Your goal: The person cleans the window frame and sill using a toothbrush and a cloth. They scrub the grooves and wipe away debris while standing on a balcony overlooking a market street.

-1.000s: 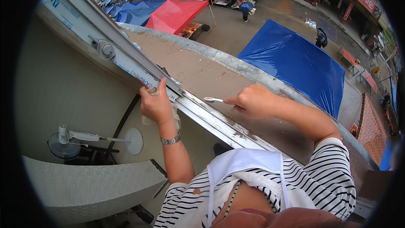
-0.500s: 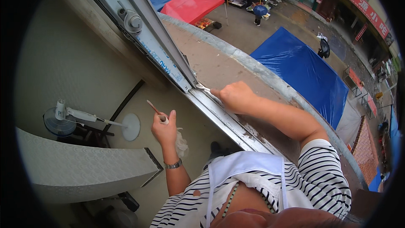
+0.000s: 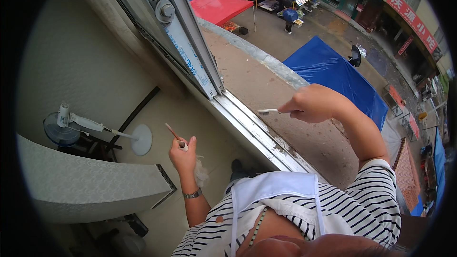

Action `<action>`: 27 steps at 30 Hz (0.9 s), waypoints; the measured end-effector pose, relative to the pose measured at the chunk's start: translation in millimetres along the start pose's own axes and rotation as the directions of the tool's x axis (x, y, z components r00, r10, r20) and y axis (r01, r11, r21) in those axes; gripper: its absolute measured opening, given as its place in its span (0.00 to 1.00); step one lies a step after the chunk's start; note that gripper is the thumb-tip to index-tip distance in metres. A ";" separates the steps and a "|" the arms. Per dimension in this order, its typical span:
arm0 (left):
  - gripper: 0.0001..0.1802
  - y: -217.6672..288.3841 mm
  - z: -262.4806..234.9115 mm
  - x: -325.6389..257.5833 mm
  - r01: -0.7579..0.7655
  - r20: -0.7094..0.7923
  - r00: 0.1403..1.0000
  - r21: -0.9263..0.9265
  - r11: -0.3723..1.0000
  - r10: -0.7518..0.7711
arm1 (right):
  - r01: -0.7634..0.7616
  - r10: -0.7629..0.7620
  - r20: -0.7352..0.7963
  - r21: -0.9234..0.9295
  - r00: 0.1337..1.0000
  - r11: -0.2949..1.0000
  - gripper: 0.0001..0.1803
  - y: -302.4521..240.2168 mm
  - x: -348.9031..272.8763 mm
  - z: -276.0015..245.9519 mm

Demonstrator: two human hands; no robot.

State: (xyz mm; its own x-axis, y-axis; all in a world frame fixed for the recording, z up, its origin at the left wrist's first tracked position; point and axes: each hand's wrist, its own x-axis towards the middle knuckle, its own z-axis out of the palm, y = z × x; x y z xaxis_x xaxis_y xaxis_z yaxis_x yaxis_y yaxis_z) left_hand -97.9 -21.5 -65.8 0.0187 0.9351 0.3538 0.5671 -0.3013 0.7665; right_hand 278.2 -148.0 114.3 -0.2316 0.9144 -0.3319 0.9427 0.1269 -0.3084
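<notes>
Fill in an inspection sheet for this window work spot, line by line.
Surface: window track, pale, with patchy white residue; brown ledge outside it, spotted dark.
Job's things: small brush, light-coloured, appearing over the ledge beside the track, contact unclear; thin brown stick, pointing up.
Clutter: white fan and pale patterned furniture indoors, left.
Hands: right hand grips the brush; left hand holds the stick, whitish cloth beside it.
Cables: nothing seen clearly.
Surroundings: street below, with blue canopy and red canopy.
</notes>
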 end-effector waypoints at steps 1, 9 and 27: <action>0.18 1.1 -0.5 -4.9 0.004 0.020 1.000 -0.003 1.000 -0.004 | -0.008 0.009 -0.068 0.021 0.998 1.000 0.20 -5.2 14.8 -2.1; 0.18 20.8 4.5 -23.5 -0.008 0.154 0.988 0.025 1.000 0.004 | -0.083 0.070 -0.218 -0.048 0.973 0.995 0.20 -12.1 107.0 49.8; 0.17 5.2 8.1 -49.5 0.033 0.200 0.979 0.056 0.998 -0.044 | -0.031 -0.075 -0.319 -0.316 0.945 0.948 0.22 -32.0 123.4 54.0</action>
State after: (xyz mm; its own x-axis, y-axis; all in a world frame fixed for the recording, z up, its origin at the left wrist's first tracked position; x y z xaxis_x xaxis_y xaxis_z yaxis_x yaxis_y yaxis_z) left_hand -89.2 -67.8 -83.7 0.1578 0.9658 0.2059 0.6126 -0.2593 0.7467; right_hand 206.6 -60.0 35.0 -0.2132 0.9770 -0.0062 0.9770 0.2132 0.0001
